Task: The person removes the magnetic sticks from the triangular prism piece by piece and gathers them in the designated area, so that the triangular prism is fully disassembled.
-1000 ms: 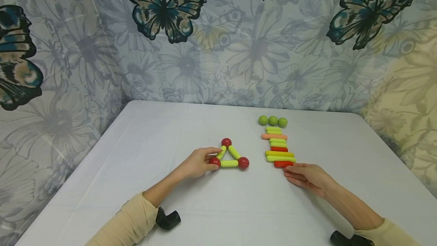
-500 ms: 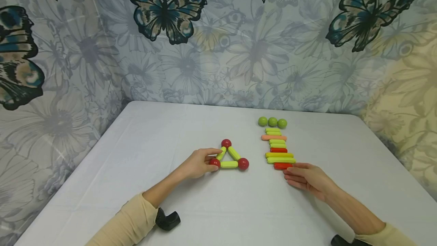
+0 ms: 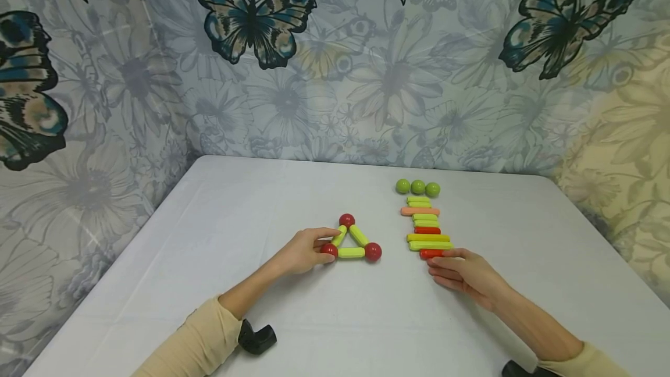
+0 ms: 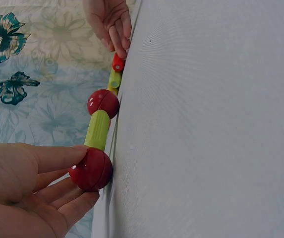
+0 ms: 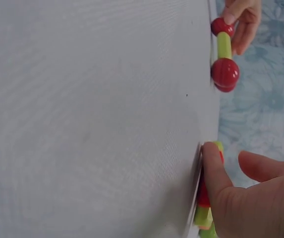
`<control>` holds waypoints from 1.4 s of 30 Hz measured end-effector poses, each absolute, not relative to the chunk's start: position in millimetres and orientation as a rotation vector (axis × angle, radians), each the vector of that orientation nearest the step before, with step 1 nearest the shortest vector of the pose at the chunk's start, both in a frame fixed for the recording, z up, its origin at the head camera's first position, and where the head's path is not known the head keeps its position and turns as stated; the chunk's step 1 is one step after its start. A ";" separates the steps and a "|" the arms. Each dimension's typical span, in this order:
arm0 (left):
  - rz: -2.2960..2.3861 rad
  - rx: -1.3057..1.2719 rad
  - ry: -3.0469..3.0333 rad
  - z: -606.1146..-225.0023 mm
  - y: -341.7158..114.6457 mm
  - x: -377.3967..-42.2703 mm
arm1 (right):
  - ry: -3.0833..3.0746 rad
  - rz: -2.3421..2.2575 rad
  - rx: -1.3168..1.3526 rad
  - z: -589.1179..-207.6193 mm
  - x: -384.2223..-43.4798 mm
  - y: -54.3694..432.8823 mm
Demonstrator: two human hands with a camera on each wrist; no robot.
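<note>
- White table spans lower frame.
- At centre, we see left hand pinching one red ball between fingertips.
- Right of centre, right hand, unclenched, touches red rod.

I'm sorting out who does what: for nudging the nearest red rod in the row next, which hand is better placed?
Probably the right hand: it touches that red rod, while the left hand grips a red ball of the triangle, farther away.
</note>
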State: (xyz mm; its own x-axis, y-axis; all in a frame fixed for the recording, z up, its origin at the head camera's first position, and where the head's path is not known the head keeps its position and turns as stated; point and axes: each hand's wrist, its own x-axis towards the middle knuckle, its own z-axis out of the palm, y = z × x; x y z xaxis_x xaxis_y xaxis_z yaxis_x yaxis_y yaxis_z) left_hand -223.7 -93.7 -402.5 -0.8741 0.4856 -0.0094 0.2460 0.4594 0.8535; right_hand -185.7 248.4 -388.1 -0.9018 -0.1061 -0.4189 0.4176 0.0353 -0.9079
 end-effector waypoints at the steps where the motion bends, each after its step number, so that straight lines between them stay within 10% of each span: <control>1: 1.375 0.626 2.458 -402.7 -93.7 -223.6 | 1.953 -1.921 0.306 -388.3 -185.8 247.9; 42: 1.393 0.624 2.435 -401.0 -94.2 -224.0 | 1.750 -1.825 -0.024 -390.4 -211.5 185.3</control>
State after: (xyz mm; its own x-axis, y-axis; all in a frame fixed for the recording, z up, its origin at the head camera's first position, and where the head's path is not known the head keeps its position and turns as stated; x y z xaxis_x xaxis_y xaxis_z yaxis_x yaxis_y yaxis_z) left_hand -224.0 -94.2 -401.0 -0.8717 0.4898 -0.0175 0.2331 0.4457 0.8643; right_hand -211.5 185.3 -390.4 -0.8176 -0.4274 -0.3860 0.4035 0.0530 -0.9134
